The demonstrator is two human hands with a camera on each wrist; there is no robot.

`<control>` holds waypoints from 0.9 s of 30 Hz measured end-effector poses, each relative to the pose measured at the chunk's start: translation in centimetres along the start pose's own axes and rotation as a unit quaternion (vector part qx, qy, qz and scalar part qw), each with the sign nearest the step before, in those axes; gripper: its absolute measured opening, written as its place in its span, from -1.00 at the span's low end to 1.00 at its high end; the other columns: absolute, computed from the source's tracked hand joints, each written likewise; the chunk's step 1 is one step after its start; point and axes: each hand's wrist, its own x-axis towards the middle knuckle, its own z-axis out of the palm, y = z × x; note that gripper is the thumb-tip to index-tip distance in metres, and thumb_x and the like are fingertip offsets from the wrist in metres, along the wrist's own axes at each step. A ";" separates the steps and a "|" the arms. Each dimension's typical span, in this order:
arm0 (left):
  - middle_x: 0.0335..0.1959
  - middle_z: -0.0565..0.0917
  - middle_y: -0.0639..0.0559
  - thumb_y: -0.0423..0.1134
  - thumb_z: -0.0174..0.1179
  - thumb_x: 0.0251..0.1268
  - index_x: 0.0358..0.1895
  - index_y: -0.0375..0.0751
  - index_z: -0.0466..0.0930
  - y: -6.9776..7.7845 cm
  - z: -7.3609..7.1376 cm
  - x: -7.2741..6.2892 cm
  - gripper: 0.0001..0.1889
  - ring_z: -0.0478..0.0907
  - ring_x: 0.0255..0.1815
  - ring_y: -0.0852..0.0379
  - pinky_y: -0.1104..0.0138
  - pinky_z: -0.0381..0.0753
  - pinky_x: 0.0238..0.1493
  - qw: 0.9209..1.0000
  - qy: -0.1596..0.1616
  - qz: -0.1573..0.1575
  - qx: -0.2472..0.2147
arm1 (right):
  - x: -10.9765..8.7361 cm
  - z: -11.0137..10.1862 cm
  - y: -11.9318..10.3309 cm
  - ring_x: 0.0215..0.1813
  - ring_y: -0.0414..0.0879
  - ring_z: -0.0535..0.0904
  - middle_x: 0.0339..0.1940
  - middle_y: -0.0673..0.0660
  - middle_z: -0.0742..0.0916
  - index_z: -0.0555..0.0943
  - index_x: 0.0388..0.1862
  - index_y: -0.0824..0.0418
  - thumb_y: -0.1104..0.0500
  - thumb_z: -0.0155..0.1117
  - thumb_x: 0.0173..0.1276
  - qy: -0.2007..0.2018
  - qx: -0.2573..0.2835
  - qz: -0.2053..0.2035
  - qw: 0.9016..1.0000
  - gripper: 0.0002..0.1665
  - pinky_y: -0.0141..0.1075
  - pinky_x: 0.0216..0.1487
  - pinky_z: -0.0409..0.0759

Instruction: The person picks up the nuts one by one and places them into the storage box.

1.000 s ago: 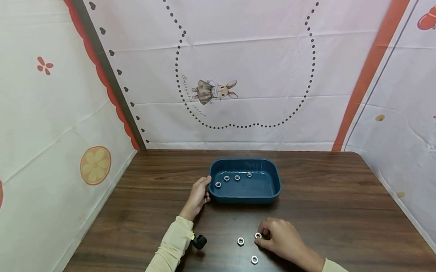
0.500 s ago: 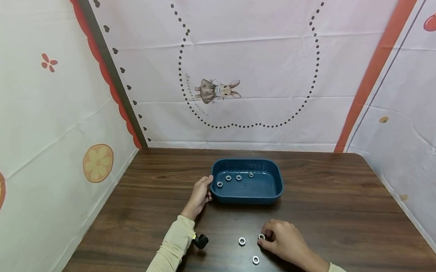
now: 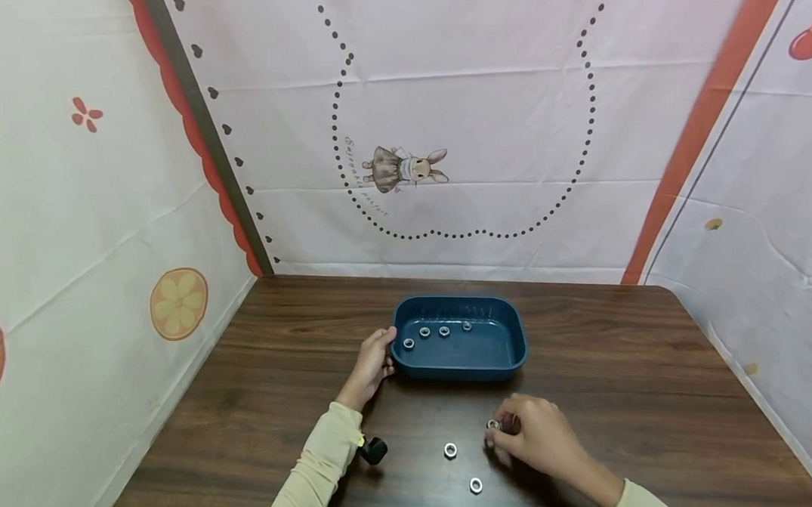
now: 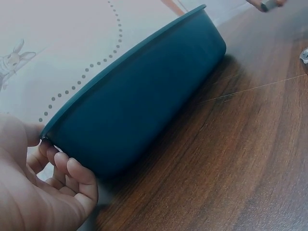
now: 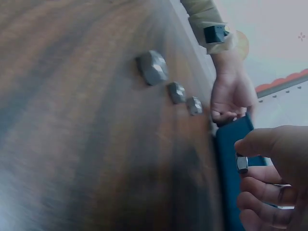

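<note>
A dark blue plastic tray [image 3: 459, 374] stands on the wooden table, with several metal nuts [image 3: 444, 331] lying toward its left and back. My left hand [image 3: 370, 367] grips the tray's left end; in the left wrist view the thumb is at the rim [image 4: 125, 55] and the fingers curl beneath it. In front of the tray my right hand [image 3: 539, 438] pinches one hex nut [image 5: 242, 163] between thumb and fingertips, raised over the table. Left of and below that hand, three more nuts [image 3: 450, 450] lie on the wood in a slanting row.
The brown wood-grain table [image 3: 607, 350] is bordered at the back and sides by white printed cloth [image 3: 482, 129]. A small black camera [image 3: 372, 450] is strapped to the left wrist, over a pale yellow sleeve [image 3: 320, 461].
My right hand has lifted its nut off the table and moved slightly right and toward the tray. The left hand keeps its grip on the tray, which has stayed in place.
</note>
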 end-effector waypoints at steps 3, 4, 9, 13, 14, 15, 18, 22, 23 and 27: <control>-0.53 0.33 0.10 0.03 0.06 0.61 -0.36 -0.14 0.37 0.1 0.0 0.0 -0.63 0.28 -0.52 0.17 0.37 0.37 -0.45 1.000 0.006 -0.002 0.000 | 1.0 -1.1 -0.3 -0.48 -0.38 0.46 -0.51 -0.23 0.56 0.68 -0.46 -0.06 0.05 0.59 0.15 0.002 0.011 -0.022 1.000 -0.81 -0.43 -0.46 0.44; -0.53 0.33 0.10 0.03 0.06 0.61 -0.37 -0.14 0.36 0.1 0.0 0.0 -0.63 0.28 -0.52 0.16 0.37 0.37 -0.44 1.000 0.007 -0.003 -0.001 | 1.4 -1.5 -0.3 -0.47 -0.35 0.48 -0.50 -0.23 0.57 0.68 -0.44 -0.06 0.06 0.58 0.16 0.002 0.019 -0.032 0.999 -0.83 -0.43 -0.45 0.45; -0.52 0.33 0.09 0.04 0.07 0.60 -0.35 -0.15 0.35 0.2 0.0 0.0 -0.62 0.27 -0.50 0.16 0.36 0.36 -0.43 1.000 0.008 -0.011 -0.002 | 3.9 -3.4 0.3 -0.42 -0.28 0.55 -0.47 -0.21 0.62 0.72 -0.37 -0.02 0.08 0.55 0.23 -0.003 0.057 -0.094 0.994 -0.88 -0.42 -0.40 0.53; -0.53 0.33 0.10 0.05 0.09 0.58 -0.35 -0.14 0.37 0.0 0.0 0.0 -0.62 0.27 -0.51 0.16 0.36 0.36 -0.43 1.000 0.006 -0.009 -0.003 | 6.3 -4.5 1.1 -0.40 -0.32 0.54 -0.43 -0.22 0.64 0.74 -0.32 -0.01 0.06 0.54 0.27 -0.005 0.062 -0.118 0.991 -0.89 -0.40 -0.38 0.56; -0.53 0.33 0.11 0.05 0.10 0.58 -0.36 -0.13 0.37 0.0 0.0 0.0 -0.63 0.27 -0.51 0.17 0.36 0.36 -0.43 1.000 0.006 -0.008 -0.004 | 6.9 -4.8 1.3 -0.39 -0.33 0.54 -0.43 -0.22 0.65 0.74 -0.31 -0.01 0.05 0.54 0.27 -0.005 0.061 -0.125 0.990 -0.88 -0.39 -0.37 0.57; -0.54 0.33 0.11 0.05 0.10 0.58 -0.36 -0.12 0.38 0.0 0.1 0.1 -0.63 0.27 -0.51 0.17 0.37 0.36 -0.43 1.000 0.005 -0.006 -0.004 | 7.5 -5.0 1.5 -0.39 -0.34 0.54 -0.42 -0.22 0.65 0.74 -0.30 -0.01 0.04 0.54 0.27 -0.007 0.060 -0.130 0.990 -0.88 -0.39 -0.37 0.57; -0.55 0.33 0.11 0.04 0.10 0.58 -0.37 -0.10 0.38 0.0 0.0 0.1 -0.64 0.28 -0.52 0.18 0.38 0.36 -0.44 1.000 0.004 -0.003 -0.006 | 9.1 -5.5 2.0 -0.41 -0.35 0.52 -0.41 -0.21 0.65 0.76 -0.25 0.02 0.03 0.53 0.29 -0.019 0.054 -0.157 0.986 -0.86 -0.38 -0.38 0.57; -0.55 0.32 0.11 0.03 0.07 0.60 -0.37 -0.10 0.39 0.0 0.0 -0.1 -0.64 0.28 -0.53 0.19 0.38 0.36 -0.46 1.000 0.000 -0.003 -0.007 | 11.1 -5.8 2.7 -0.43 -0.35 0.48 -0.41 -0.18 0.64 0.78 -0.19 0.05 0.06 0.50 0.33 -0.045 0.047 -0.199 0.978 -0.86 -0.38 -0.41 0.54; -0.55 0.32 0.10 0.03 0.07 0.61 -0.37 -0.10 0.39 0.0 0.0 -0.1 -0.65 0.28 -0.53 0.19 0.39 0.36 -0.46 1.000 0.000 -0.003 -0.006 | 11.6 -5.8 2.8 -0.43 -0.35 0.49 -0.40 -0.17 0.64 0.78 -0.18 0.06 0.06 0.49 0.34 -0.052 0.047 -0.207 0.976 -0.86 -0.38 -0.42 0.54; -0.55 0.33 0.10 0.01 0.06 0.61 -0.37 -0.10 0.39 0.2 0.1 -0.4 -0.65 0.28 -0.53 0.19 0.38 0.36 -0.46 1.000 0.000 -0.001 -0.002 | 13.4 -5.8 3.1 -0.40 -0.32 0.53 -0.34 -0.08 0.70 0.80 -0.15 0.13 0.10 0.49 0.34 -0.070 0.054 -0.226 0.970 -0.83 -0.37 -0.39 0.57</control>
